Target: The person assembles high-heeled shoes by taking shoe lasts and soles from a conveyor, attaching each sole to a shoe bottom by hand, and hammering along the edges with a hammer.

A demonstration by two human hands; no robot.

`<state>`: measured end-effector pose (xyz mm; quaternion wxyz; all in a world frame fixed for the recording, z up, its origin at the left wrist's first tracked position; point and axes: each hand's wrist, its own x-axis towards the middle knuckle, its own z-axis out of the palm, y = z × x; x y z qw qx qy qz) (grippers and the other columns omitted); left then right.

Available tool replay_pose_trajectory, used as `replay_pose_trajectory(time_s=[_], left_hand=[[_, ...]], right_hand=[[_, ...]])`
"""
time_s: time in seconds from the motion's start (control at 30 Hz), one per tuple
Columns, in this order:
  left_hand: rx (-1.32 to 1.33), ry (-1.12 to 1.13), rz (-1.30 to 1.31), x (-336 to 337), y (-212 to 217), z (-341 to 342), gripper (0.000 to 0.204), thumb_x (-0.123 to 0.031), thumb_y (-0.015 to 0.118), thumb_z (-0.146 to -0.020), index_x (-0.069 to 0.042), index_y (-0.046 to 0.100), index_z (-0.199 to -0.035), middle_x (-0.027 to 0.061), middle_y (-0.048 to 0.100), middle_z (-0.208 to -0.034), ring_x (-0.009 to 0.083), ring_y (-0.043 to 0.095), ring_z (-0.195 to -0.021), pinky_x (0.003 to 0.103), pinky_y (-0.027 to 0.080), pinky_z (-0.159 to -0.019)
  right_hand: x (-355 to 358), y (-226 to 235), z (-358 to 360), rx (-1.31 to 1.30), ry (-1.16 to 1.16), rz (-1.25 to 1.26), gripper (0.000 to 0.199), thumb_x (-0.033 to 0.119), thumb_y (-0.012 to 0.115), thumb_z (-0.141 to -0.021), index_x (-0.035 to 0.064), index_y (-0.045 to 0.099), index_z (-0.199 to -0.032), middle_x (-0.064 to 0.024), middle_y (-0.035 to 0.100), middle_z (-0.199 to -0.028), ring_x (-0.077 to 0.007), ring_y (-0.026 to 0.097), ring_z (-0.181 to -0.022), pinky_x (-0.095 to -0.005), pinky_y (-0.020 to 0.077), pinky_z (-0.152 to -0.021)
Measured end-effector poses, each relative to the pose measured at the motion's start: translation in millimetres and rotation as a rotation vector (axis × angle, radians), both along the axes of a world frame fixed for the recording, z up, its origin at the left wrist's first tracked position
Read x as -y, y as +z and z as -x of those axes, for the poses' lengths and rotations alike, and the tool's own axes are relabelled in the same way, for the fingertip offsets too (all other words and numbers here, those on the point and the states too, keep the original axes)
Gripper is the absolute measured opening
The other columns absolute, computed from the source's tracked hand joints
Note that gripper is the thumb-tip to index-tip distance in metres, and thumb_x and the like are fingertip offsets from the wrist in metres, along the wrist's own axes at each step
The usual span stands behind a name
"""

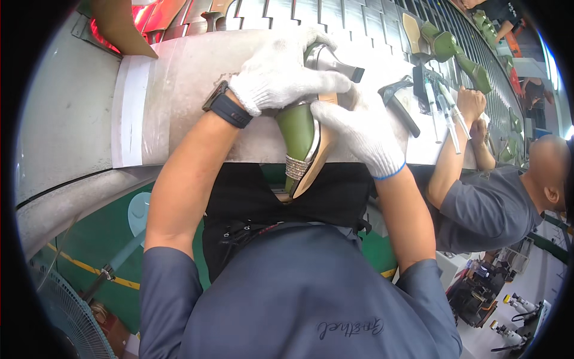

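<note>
Both my hands wear white knitted gloves and grip one high-heeled sandal. It sits on a green shoe last (296, 133), sole turned toward the right, toe pointing down toward my lap. A glittering stone-set strap (297, 167) crosses the toe end, and a tan sole (323, 149) runs along the right side. My left hand (287, 75) is closed round the heel end, its fingers reaching across toward the silver heel (327, 60) with a dark tip. My right hand (362, 128) is closed on the sole side, thumb pressed near the middle. The gloves hide the sandal's middle.
Right of my hands, a black-handled tool (402, 109) lies on the bench (197, 119), beside a holder with several syringes (445, 107). Beyond runs a slatted conveyor (359, 21) carrying green lasts (445, 45). A co-worker (490, 203) sits close on the right. A fan (72, 311) stands lower left.
</note>
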<state>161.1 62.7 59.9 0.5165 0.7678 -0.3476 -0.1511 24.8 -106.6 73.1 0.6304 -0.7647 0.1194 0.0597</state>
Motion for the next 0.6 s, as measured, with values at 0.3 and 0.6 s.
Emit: replay_pose_trajectory(time_s=[0.3, 0.6], left_hand=[[0.081, 0.440, 0.300, -80.4, -33.7, 60.2, 0.067, -0.014, 0.100, -0.078, -0.001, 0.057, -0.127, 0.0094, 0.064, -0.120, 0.0197, 0.065, -0.113, 0.037, 0.055, -0.104], [0.306, 0.261, 0.177, -91.6, -26.4, 111.0, 0.076, -0.023, 0.104, -0.080, 0.001, 0.070, -0.143, 0.0230, 0.072, -0.141, 0.0377, 0.070, -0.132, 0.047, 0.055, -0.114]], right_hand=[[3.5, 33.1, -2.2, 0.206, 0.146, 0.651, 0.056, 0.027, 0.090, -0.094, 0.0030, 0.074, -0.141, -0.0158, 0.080, -0.126, -0.0222, 0.075, -0.116, -0.0382, 0.0590, -0.104], [15.9, 33.2, -8.4, 0.329, 0.372, 0.585, 0.061, 0.035, 0.092, -0.088, 0.0037, 0.077, -0.137, -0.0154, 0.080, -0.121, -0.0299, 0.076, -0.115, -0.0400, 0.0571, -0.103]])
